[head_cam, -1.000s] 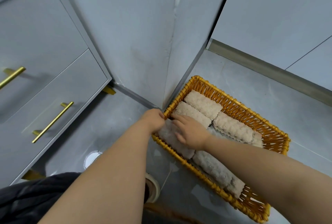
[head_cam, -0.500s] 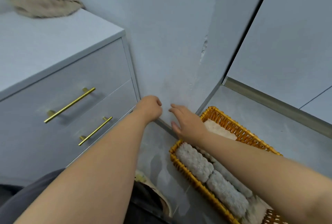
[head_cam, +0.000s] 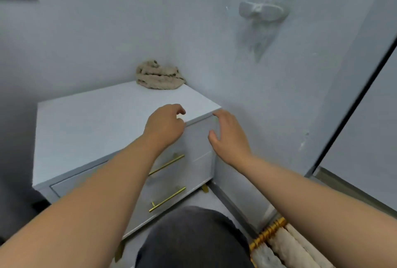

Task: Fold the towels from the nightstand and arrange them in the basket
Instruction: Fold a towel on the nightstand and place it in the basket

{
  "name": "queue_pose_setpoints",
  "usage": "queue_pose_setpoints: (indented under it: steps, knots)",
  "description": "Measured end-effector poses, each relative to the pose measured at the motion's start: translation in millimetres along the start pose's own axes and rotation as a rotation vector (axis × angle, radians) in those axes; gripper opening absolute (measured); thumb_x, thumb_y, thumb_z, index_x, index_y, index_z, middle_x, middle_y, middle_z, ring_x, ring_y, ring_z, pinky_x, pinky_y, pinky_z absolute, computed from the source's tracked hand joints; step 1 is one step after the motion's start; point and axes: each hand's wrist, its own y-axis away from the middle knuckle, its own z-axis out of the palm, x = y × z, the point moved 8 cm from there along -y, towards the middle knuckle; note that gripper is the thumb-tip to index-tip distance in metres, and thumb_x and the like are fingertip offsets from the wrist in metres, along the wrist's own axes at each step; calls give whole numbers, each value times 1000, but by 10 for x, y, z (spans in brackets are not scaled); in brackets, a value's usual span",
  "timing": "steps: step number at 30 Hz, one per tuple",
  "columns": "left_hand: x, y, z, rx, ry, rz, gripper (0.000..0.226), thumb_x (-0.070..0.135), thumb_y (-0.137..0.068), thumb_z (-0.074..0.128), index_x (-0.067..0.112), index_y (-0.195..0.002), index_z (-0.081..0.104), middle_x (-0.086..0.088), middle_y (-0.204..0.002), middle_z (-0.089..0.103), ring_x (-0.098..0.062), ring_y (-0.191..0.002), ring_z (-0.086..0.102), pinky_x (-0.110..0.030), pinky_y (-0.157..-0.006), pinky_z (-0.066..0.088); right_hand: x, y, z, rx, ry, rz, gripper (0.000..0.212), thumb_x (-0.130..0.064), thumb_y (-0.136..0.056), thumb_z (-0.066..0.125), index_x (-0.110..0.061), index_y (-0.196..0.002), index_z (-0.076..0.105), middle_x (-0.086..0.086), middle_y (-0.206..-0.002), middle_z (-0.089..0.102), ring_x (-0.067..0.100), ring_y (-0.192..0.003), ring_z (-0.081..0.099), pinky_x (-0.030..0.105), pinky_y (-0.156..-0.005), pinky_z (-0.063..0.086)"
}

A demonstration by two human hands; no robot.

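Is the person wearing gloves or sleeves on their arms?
No. The left arm and right arm are bare to the picture's edge, with no sleeve in view. The left hand and right hand wear no gloves, and no ring, watch or bracelet shows.

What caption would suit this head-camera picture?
Left hand and right hand, both empty, reach toward the crumpled towel on the nightstand; the basket holds towels.

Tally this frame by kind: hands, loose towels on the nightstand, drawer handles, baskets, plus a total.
Hands: 2, left hand and right hand
Towel loose on the nightstand: 1
Handles: 2, upper handle and lower handle
Basket, cut off by the frame edge: 1
Total: 6
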Motion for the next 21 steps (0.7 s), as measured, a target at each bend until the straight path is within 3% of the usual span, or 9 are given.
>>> queue_pose_setpoints:
  steps: [3, 7, 12, 17, 21]
  knots:
    - [-433, -40, -148, -61, 18, -82, 39, 16, -95, 45, 17, -134, 49, -5, -142, 46, -23, -131, 41, -32, -104, 33, -340, -261, 59, 10, -10, -56, 48, -23, -94, 50, -11, -139, 40, 3, -141, 44, 19, -129, 39, 27, -105, 30]
    - [-1099, -18, -212, -88, 54, -233, 46, 27, -98, 43, 14, -143, 38, -6, -151, 35, -24, -139, 29, -33, -112, 23, -710, -574, 385, -98, -66, -28, 48, -29, -98, 42, -13, -142, 35, 5, -140, 45, 20, -129, 39, 32, -102, 33]
    - [-1415, -184, -291, -39, -93, -202, 50, 34, -96, 46, 17, -143, 38, -1, -151, 35, -20, -140, 28, -33, -112, 23, -805, -964, 919, -216, -33, 139, 49, -36, -98, 38, -10, -140, 35, 11, -133, 52, 29, -123, 45, 41, -104, 34]
    - [-1667, -508, -337, -6, -112, -209, 54, 36, -95, 48, 19, -144, 36, 1, -152, 34, -19, -140, 27, -32, -111, 23, -669, -1429, 1190, -186, 8, 303, 55, -40, -95, 38, -11, -141, 31, 7, -143, 40, 26, -131, 37, 46, -108, 20]
    - [-1819, -766, -344, -7, -131, -216, 58, 39, -95, 46, 22, -148, 30, 1, -155, 27, -18, -143, 22, -32, -113, 20, -575, -1773, 1390, -183, 183, 327, 72, -46, -93, 39, -14, -151, 12, 6, -159, 10, 26, -143, 16, 56, -113, 12]
